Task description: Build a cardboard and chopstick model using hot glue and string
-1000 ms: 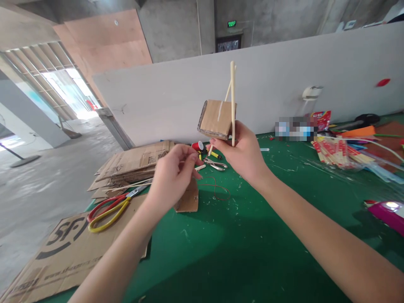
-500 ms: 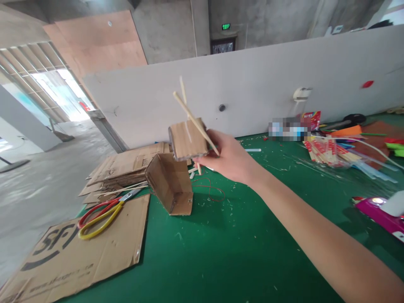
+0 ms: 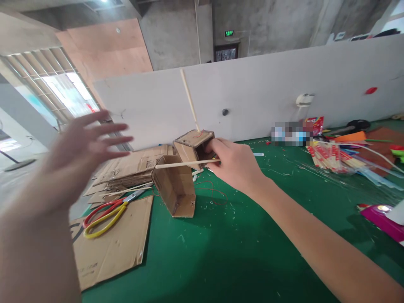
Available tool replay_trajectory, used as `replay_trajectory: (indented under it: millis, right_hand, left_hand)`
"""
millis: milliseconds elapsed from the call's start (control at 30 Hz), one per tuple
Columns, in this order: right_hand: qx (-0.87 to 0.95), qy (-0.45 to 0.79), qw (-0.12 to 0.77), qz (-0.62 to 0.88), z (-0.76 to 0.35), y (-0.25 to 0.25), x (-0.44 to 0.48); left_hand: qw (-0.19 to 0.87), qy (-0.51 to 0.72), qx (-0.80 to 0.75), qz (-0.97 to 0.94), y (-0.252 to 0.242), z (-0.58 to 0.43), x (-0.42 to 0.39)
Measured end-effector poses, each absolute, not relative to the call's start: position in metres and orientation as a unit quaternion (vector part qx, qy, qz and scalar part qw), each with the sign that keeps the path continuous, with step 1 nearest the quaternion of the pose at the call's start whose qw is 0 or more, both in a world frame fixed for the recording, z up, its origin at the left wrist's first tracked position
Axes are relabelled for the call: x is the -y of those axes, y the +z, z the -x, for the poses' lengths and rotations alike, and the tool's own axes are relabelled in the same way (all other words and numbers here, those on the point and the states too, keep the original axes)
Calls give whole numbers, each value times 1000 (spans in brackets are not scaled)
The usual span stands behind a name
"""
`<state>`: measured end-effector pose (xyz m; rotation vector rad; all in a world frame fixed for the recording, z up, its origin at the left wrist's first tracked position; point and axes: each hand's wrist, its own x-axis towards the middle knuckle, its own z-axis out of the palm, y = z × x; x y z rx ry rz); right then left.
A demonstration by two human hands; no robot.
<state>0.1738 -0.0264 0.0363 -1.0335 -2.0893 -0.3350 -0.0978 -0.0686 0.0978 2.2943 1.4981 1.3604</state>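
Note:
My right hand (image 3: 232, 160) grips a small cardboard box (image 3: 186, 151) by its open side, fingers partly inside it. A thin wooden stick (image 3: 190, 101) rises from the top of the box. Another wooden stick (image 3: 186, 163) runs sideways from my right fingers toward the left. My left hand (image 3: 75, 155) is raised at the left, slightly blurred, its fingers spread and holding nothing. Below the held box, an open-fronted cardboard piece (image 3: 178, 193) stands on the green table (image 3: 221, 252).
Scissors (image 3: 107, 219) with red and yellow handles lie on a cardboard sheet (image 3: 126, 248). Behind them is a stack of cardboard (image 3: 126, 168). Red thread (image 3: 214, 198) lies on the table. Packaged sticks (image 3: 328, 155) and a magenta device (image 3: 381, 221) are at the right.
My left hand has come into view at the left. My right hand has turned the box, so its open side and upright stick show; the other stick now points left.

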Motion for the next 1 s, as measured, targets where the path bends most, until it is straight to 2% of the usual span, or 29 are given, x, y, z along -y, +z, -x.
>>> replay_trajectory:
  millis: [167, 467, 633, 733, 800, 900, 1000]
  right_hand:
    - [820, -98, 372, 424, -168, 36, 28]
    - [861, -69, 332, 378, -173, 42, 31]
    - [861, -14, 404, 309, -198, 64, 42]
    - [821, 135, 473, 291, -209, 79, 51]
    - [744, 231, 567, 269, -209, 86, 56]
    - [656, 242, 653, 292, -200, 93, 58]
    - [691, 180, 619, 327, -187, 86, 51]
  left_hand:
    - [207, 366, -420, -804, 70, 60, 61]
    - [80, 395, -479, -779, 58, 23, 65]
    - [49, 446, -459, -767, 60, 15, 75]
    - [23, 424, -467, -776, 57, 8, 79]
    - [19, 384, -463, -799, 49, 3, 75]
    - [93, 332, -412, -843, 27, -2, 60]
    - [211, 302, -369, -854, 5, -5, 44]
